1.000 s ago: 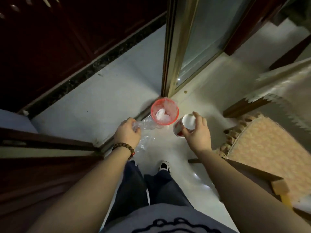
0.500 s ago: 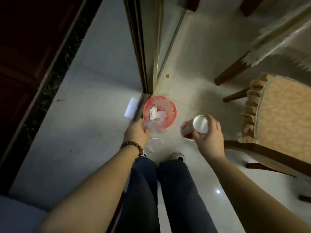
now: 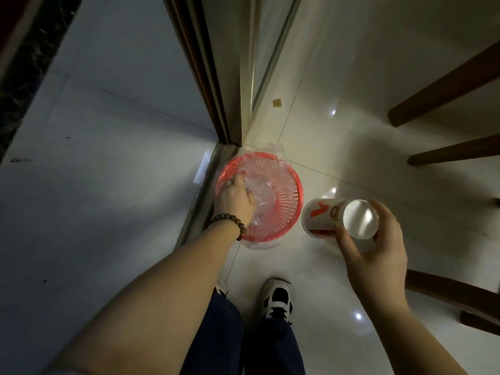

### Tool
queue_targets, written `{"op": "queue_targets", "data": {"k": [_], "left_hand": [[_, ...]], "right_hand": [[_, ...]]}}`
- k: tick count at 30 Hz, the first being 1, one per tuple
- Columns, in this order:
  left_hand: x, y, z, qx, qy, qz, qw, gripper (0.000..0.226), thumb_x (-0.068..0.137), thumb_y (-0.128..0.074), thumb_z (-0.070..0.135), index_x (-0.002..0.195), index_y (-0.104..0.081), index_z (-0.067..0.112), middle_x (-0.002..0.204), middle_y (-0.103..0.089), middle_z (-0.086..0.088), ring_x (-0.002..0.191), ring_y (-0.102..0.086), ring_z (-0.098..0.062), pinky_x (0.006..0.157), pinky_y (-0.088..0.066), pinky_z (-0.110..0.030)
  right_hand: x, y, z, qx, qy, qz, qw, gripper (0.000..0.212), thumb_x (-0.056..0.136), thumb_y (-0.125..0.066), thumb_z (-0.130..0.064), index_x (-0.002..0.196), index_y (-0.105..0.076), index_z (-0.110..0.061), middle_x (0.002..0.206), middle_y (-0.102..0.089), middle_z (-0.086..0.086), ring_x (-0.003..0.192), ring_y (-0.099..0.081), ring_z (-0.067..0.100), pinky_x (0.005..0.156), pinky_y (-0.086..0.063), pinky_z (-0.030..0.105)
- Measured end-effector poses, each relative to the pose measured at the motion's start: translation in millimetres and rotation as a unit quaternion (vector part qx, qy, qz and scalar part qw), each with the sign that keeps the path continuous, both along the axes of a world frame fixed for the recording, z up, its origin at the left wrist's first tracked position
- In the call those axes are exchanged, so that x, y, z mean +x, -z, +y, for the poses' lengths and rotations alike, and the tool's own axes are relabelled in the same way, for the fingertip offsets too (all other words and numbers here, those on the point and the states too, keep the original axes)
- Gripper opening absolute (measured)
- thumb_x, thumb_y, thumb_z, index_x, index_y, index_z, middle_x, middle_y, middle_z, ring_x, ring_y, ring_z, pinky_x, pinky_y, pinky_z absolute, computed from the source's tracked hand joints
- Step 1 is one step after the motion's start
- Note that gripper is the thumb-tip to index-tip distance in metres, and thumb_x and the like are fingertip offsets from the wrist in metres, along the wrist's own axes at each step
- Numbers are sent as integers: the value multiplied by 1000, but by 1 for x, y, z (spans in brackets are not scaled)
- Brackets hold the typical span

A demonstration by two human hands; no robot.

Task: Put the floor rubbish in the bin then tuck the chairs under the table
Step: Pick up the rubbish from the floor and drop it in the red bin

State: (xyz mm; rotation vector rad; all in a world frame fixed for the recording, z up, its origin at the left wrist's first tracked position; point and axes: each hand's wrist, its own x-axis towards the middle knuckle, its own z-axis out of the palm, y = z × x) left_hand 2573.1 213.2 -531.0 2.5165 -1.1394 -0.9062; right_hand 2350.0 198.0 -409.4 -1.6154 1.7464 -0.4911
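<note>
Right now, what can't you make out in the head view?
- Left hand: fingertips buried in crumpled clear plastic inside the bin; its grip can't be told.
- Bin contents: hidden by the hand and plastic.
- Cup in the right hand: print partly covered by fingers, unreadable.
- Chair legs: cut off at the right edge; no seat or table visible.

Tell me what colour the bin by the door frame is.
The bin is red-orange mesh plastic with a clear liner, seen in the head view.
</note>
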Motion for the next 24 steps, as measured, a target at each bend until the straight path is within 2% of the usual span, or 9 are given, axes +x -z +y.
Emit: {"op": "queue_targets", "data": {"k": [2, 3, 5, 8, 13, 16, 18, 21, 24], "left_hand": [[-2, 36, -4, 41, -2, 19, 999, 53, 85, -58, 37, 127, -39, 12, 126, -47, -14, 107, -53, -30, 80, -51, -42], [-2, 50, -4, 67, 5, 33, 997, 66, 82, -60, 44, 134, -33, 13, 137, -38, -12, 119, -45, -32, 92, -46, -46], [0, 65, -4, 106, 16, 76, 991, 86, 78, -61, 54, 144, -18, 21, 151, -20, -4, 133, -30, -32, 102, -38, -49], [4, 63, 2, 87, -3, 141, 986, 84, 80, -56, 58, 146, -12, 32, 154, -17, 2, 135, -29, -28, 101, -39, -49], [18, 17, 24, -62, -86, 124, 987, 57, 86, -54, 49, 137, -34, 34, 138, -41, 2, 114, -50, -21, 74, -51, -35], [27, -1, 37, -107, -114, 93, 983, 51, 86, -54, 46, 132, -40, 30, 135, -41, 2, 118, -44, -17, 84, -41, -31], [31, -4, 45, -96, -114, 70, 986, 54, 86, -55, 44, 135, -37, 30, 141, -36, 2, 126, -37, -17, 92, -38, -33], [34, 0, 55, -62, -94, 43, 993, 66, 86, -54, 45, 143, -28, 27, 151, -24, -1, 137, -23, -21, 106, -32, -45], [39, 13, 64, -46, -65, 20, 997, 73, 86, -47, 53, 147, -15, 27, 156, -13, 4, 142, -5, -15, 112, -17, -45]], "right_hand": [[0, 25, 0, 5, -3, -6, 1000, 65, 78, -74, -28, 134, -40, -31, 125, -45, -16, 111, -44, 0, 90, -38, 25], [1, 36, 1, 9, -5, -8, 1000, 66, 78, -74, -27, 135, -40, -30, 127, -46, -14, 112, -44, 1, 91, -38, 25], [4, 50, 2, 22, -7, -14, 1000, 66, 78, -74, -26, 135, -41, -29, 131, -47, -11, 114, -45, 3, 94, -40, 29], [11, 57, 2, 37, -21, -22, 999, 66, 78, -73, -27, 136, -41, -29, 132, -48, -10, 116, -45, 3, 96, -41, 31], [39, 51, -8, 23, -60, -58, 996, 65, 76, -69, -37, 135, -40, -31, 129, -46, -18, 117, -43, -2, 93, -38, 21], [68, 66, -14, 33, -105, -71, 991, 65, 77, -68, -37, 135, -38, -32, 126, -43, -21, 115, -39, -8, 91, -34, 14], [86, 88, -18, 48, -149, -52, 986, 66, 78, -69, -35, 136, -37, -30, 128, -44, -16, 116, -39, -4, 91, -30, 10], [106, 132, -22, 67, -189, 7, 980, 69, 80, -72, -33, 138, -37, -25, 137, -48, -2, 121, -46, 15, 92, -35, 19], [117, 174, -25, 83, -195, 37, 977, 69, 80, -72, -33, 138, -36, -23, 136, -51, 3, 118, -50, 24, 88, -39, 26]]}}
